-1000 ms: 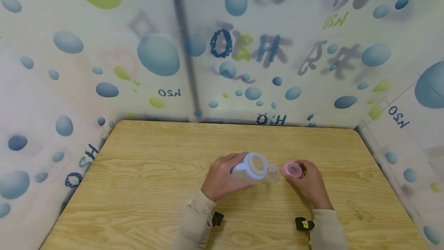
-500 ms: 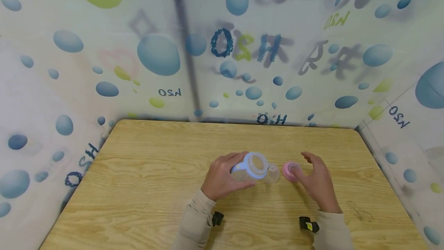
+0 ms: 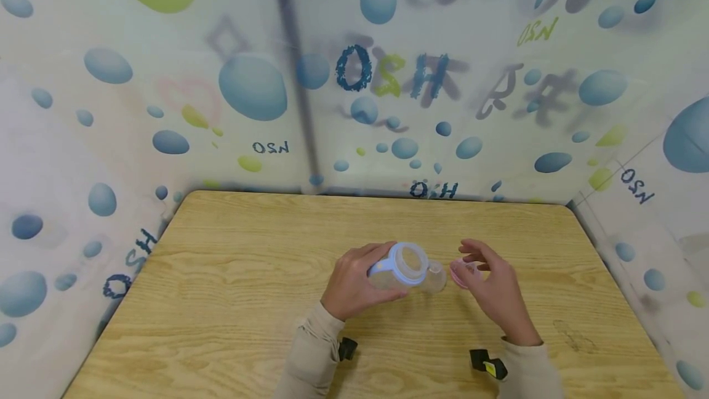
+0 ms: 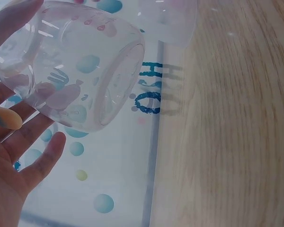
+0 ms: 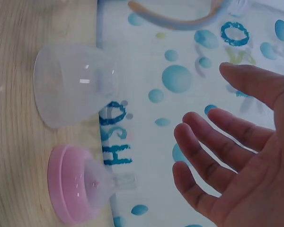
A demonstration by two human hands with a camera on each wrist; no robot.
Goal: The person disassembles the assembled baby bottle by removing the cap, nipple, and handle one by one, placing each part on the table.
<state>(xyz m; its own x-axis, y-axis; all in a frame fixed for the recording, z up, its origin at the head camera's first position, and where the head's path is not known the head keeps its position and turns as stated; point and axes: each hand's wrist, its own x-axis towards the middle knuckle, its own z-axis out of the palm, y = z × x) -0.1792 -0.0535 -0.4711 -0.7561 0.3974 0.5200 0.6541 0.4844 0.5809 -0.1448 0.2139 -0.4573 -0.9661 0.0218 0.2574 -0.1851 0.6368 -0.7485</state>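
My left hand (image 3: 350,282) grips a clear baby bottle (image 4: 80,71) with a pale blue ring (image 3: 408,265) round its mouth, tilted above the table. Printed shapes show on its clear wall in the left wrist view, and its base points right there. A pink bottle collar with a clear teat (image 5: 75,184) stands teat-up on the table. Over it in the head view is my right hand (image 3: 498,288), partly covering it, fingers apart and holding nothing. Between the bottle and the collar stands a clear dome cap (image 5: 73,85).
The wooden table (image 3: 249,288) runs back to a white wall (image 3: 332,134) printed with blue and green spots and letters. Another such wall closes off each side. A curved blue-and-orange handle (image 5: 180,21) crosses the top of the right wrist view.
My right hand has let go of the pink collar, drawn back to the right, then come back left above it. The left hand and the bottle have stayed in place.
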